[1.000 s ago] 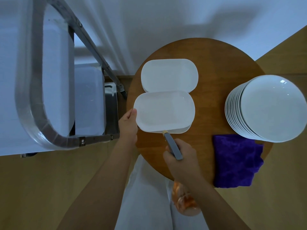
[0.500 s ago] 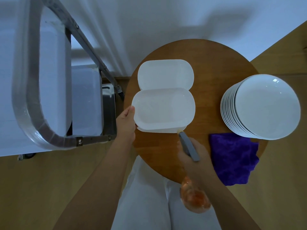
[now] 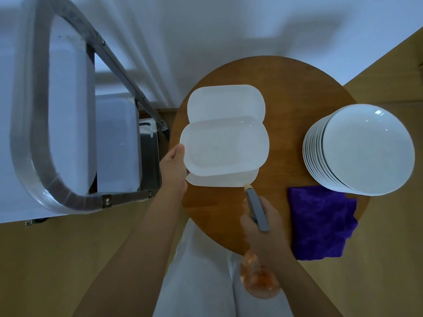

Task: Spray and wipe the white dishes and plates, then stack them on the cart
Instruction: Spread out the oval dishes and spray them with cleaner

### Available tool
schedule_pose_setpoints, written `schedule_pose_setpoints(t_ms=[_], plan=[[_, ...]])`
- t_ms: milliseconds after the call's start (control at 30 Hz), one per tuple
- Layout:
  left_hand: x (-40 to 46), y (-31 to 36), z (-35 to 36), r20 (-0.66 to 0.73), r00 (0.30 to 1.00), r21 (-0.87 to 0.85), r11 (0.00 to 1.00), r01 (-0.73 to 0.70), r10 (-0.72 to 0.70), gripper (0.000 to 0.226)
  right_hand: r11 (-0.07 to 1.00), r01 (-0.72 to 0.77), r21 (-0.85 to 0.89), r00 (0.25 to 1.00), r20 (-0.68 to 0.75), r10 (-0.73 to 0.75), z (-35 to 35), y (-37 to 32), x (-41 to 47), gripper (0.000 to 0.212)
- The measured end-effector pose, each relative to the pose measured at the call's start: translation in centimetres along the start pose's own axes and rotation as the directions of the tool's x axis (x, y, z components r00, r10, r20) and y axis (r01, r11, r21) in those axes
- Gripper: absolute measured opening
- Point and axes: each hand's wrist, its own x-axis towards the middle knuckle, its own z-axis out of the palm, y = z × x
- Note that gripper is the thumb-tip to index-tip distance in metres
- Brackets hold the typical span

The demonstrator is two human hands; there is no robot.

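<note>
Oval dish [image 3: 225, 148], topmost of a small pile at the near left of the round table [image 3: 297, 88], is tilted up, our left hand [image 3: 174, 167] gripping its left rim. Our right hand [image 3: 263, 234] is curled round the spray bottle [image 3: 256, 209], nozzle just beside the near rim. We advise aiming at the dish centre, with light, even coverage, before taking the purple cloth [image 3: 320, 223].

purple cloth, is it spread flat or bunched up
Mostly flat: the purple cloth lies open on the round table edge, slightly rumpled, one part overhanging.
</note>
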Motion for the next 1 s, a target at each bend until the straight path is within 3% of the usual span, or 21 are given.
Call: schedule_pose_setpoints(t_ms=[300, 433, 500, 567, 633, 767, 900, 1000], plan=[[3.9, 5.3, 4.5, -0.013, 1.000, 0.006, 1.000, -0.024, 0.024, 0.010, 0.995, 0.085, -0.054, 0.992, -0.088, -0.089, -3.1, -0.6, 0.8, 0.031], [5.7, 6.2, 6.4, -0.055, 0.991, 0.155, 0.982, -0.111, 0.121, 0.022, 0.996, 0.070, -0.053, 0.995, -0.069, -0.074, -3.1, -0.6, 1.1, 0.029], [6.4, 6.4, 6.7, -0.049, 0.974, 0.333, 0.923, -0.193, 0.221, 0.023, 0.995, 0.077, -0.058, 0.996, -0.039, -0.080, -3.0, -0.7, 1.2, 0.024], [7.1, 6.8, 6.5, 0.009, 0.947, 0.551, 0.788, -0.273, 0.321, 0.026, 0.995, 0.082, -0.061, 0.996, -0.021, -0.084, -2.9, -0.6, 1.3, 0.025], [7.5, 7.2, 6.2, 0.051, 0.932, 0.653, 0.694, -0.302, 0.358, 0.028, 0.994, 0.080, -0.077, 0.997, -0.015, -0.081, -2.8, -0.7, 1.5, 0.027], [8.0, 7.2, 5.8, 0.110, 0.915, 0.725, 0.598, -0.341, 0.389, 0.028, 0.996, 0.086, -0.033, 0.996, 0.020, -0.085, -2.3, -0.9, 1.6, 0.030], [7.9, 5.6, 4.3, 0.150, 0.899, 0.700, 0.598, -0.390, 0.410, 0.026, 0.998, 0.052, 0.020, 0.997, 0.049, -0.052, -1.0, -1.1, 2.1, 0.031], [6.7, 2.3, 1.3, 0.248, 0.877, 0.778, 0.455, -0.433, 0.411, 0.023, 0.999, 0.014, 0.038, 0.997, 0.076, -0.017, -0.3, -1.4, 2.3, 0.024]])
